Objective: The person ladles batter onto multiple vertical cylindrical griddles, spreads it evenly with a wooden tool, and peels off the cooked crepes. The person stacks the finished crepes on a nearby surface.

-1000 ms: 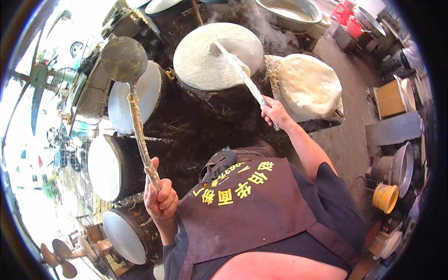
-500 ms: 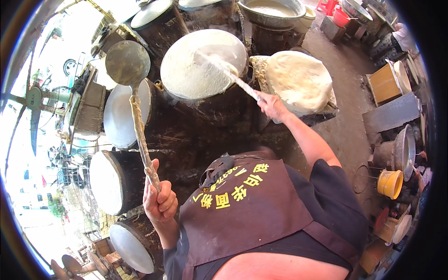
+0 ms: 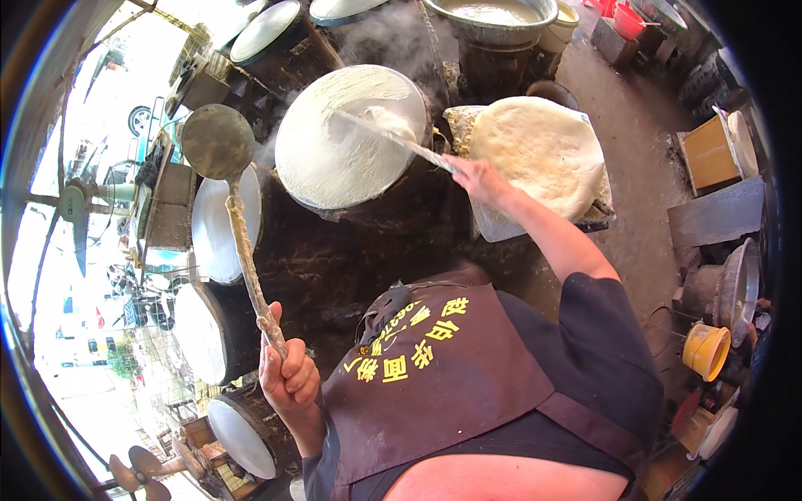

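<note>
Grey-green at its hub, a fan (image 3: 73, 203) stands at the far left, above the left grip and well apart from it. A second fan (image 3: 139, 469), with brown blades, shows low down, below that grip and out to its left. Nearer the same grip, pale round plates (image 3: 199, 334) top dark drums on its left side. The ladle (image 3: 217, 142) leans up and left from the left hand, its dark round bowl at the far end of a long, crusted handle. The left hand (image 3: 290, 371) is clenched around the handle's lower end, thumb lying along it.

Up and right from there, and left of the right grip, a round griddle (image 3: 407, 100) carries pale batter (image 3: 317, 146). A whitish stick (image 3: 394, 138) slants up and left from the right grip over the batter, a lump gathered beside it. Below the right grip is a brown apron (image 3: 451, 392) with yellow lettering. The right hand (image 3: 478, 177) has its fingers wrapped around the stick's near end. Above it sits a metal basin (image 3: 493, 35); just to its right lies a broad slab of dough (image 3: 543, 154). Farther right, below the right grip's level, hangs a yellow bucket (image 3: 706, 351).
</note>
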### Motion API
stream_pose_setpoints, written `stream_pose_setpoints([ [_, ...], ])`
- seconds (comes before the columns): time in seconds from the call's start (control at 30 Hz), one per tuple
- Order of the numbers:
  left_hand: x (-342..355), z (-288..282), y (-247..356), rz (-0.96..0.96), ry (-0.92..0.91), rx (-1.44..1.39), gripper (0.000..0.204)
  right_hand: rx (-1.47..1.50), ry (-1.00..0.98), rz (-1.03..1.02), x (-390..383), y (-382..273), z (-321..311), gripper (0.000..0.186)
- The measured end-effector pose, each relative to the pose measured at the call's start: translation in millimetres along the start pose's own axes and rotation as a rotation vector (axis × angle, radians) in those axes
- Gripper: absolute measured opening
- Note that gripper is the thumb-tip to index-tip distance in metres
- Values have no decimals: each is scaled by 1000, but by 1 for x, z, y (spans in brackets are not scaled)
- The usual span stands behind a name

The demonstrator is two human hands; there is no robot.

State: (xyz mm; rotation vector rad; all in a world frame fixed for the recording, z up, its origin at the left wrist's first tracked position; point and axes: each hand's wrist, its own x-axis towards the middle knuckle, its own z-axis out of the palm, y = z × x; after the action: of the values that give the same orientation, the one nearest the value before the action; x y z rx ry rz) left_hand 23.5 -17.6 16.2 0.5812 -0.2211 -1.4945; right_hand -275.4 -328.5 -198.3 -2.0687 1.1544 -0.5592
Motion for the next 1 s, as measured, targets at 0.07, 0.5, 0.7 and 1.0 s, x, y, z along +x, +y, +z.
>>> stream_pose_setpoints([
  [0.07,8,10,-7,-5,-4,-25,60,-21,86,-82,31,11,-6,46],
  [0.5,48,48,-28,-20,-30,-2,61,-164,90,-64,129,22,-23,42],
  [0.7,46,56,-35,-4,43,-16,63,172,168,-213,81,-5,3,45],
  [1.0,62,63,-37,-22,72,-53,61,6,91,198,74,-24,21,55],
])
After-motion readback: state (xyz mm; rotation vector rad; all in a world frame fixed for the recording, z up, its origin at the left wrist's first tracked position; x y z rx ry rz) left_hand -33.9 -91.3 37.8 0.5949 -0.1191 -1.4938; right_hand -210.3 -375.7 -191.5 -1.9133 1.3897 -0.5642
